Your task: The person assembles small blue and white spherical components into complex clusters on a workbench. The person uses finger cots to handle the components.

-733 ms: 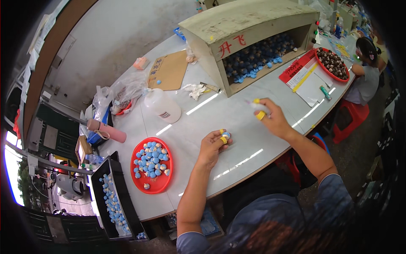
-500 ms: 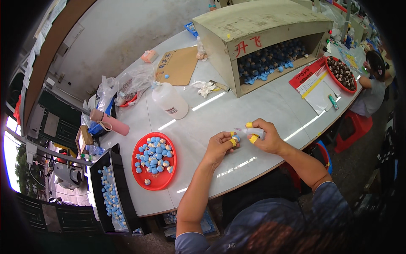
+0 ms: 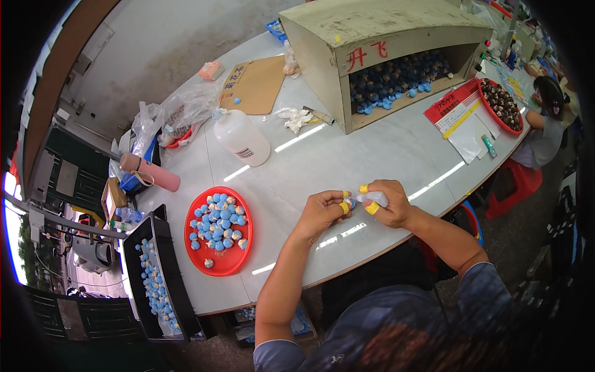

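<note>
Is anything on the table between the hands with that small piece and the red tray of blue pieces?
Nothing visible. The left hand pinches a small blue piece, and the right hand holds a small white bottle against it. Only bare white table lies between them and the red tray to the left.

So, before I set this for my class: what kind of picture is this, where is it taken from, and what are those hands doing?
It comes from a wide fisheye camera worn on a person's head, looking down, so straight edges bend. No machine: the two forearms from below are that person's own. The left hand pinches a small blue ball; the right hand, with yellow fingertip covers, holds a small white squeeze bottle against it. On the white table lie a red tray of blue balls, a large white bottle and an open-fronted box holding more balls. Another person sits far right.
</note>
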Demonstrator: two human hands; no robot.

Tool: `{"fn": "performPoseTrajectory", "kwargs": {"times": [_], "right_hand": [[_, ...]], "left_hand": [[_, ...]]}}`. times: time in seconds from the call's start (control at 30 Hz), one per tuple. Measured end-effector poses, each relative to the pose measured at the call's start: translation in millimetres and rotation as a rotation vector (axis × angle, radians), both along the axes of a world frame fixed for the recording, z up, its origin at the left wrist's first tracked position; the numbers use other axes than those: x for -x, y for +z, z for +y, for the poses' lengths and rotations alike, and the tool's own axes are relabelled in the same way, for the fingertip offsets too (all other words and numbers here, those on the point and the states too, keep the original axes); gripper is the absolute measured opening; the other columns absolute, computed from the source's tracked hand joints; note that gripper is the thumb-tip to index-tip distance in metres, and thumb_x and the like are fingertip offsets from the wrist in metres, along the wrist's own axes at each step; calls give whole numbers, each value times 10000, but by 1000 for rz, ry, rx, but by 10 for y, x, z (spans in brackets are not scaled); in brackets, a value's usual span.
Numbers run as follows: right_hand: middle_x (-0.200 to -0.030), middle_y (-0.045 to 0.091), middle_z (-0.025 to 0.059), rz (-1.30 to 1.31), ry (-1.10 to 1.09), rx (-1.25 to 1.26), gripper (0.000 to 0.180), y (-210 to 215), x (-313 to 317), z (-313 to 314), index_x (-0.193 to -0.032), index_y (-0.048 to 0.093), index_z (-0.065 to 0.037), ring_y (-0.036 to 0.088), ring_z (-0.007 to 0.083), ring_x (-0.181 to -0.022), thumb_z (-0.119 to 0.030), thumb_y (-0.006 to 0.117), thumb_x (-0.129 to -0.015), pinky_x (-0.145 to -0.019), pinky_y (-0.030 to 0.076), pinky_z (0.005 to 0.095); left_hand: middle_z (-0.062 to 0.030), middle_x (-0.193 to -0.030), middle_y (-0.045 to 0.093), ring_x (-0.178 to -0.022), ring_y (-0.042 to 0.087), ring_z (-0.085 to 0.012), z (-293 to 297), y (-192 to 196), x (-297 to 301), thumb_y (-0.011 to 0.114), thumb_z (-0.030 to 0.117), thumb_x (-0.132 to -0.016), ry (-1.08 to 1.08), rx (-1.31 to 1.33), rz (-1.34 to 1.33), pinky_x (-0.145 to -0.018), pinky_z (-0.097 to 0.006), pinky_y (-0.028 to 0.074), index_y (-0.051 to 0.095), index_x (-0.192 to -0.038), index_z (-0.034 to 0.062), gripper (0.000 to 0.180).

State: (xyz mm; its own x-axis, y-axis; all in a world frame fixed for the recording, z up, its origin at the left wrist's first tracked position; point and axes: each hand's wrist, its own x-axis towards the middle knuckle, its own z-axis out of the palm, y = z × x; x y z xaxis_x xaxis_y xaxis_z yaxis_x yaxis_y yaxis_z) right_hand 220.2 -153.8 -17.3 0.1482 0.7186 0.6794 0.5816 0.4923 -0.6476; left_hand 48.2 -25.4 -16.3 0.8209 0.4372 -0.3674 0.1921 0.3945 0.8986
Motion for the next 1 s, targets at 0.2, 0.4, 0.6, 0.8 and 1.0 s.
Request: {"fn": "performPoseTrajectory", "kwargs": {"times": [0.2,0.4,0.6,0.8,1.0], "right_hand": [[-712,623,123,-20,4,7,161,-7,21,30,-909,593,1,576,282,-545,-82,685,-807,-521,449,347],[-723,624,112,-170,-56,-56,190,15,27,4,-899,590,-2,576,278,-551,-84,705,-772,-519,450,350],[-698,597,96,-280,-87,-131,229,-24,39,-1,-896,590,-6,551,271,-535,-76,726,-725,-500,432,355],[-662,568,82,-323,-102,-144,245,-52,48,-3,-893,592,-12,530,253,-513,-86,732,-707,-486,414,345],[-667,574,84,-355,-105,-124,253,-3,67,-26,-894,598,-12,547,249,-525,-89,734,-695,-495,427,340]], "left_hand": [[-85,-950,683,-796,640,-115,-12,15,-2,684,70,-855,-20,-17,7,-623,-200,459,609,-1149,-67,334],[-89,-954,687,-812,649,-121,18,-18,11,662,72,-869,-4,20,-11,-633,-202,467,606,-1155,-65,322],[-91,-959,689,-833,656,-126,22,-49,8,646,63,-876,50,28,-16,-659,-205,487,610,-1153,-57,304],[-96,-937,682,-800,656,-116,18,-41,-1,648,53,-882,78,47,-25,-643,-187,490,591,-1156,-79,309],[-93,-936,684,-810,662,-120,8,-19,-5,662,68,-880,96,50,-5,-647,-184,493,590,-1160,-78,323]]}}
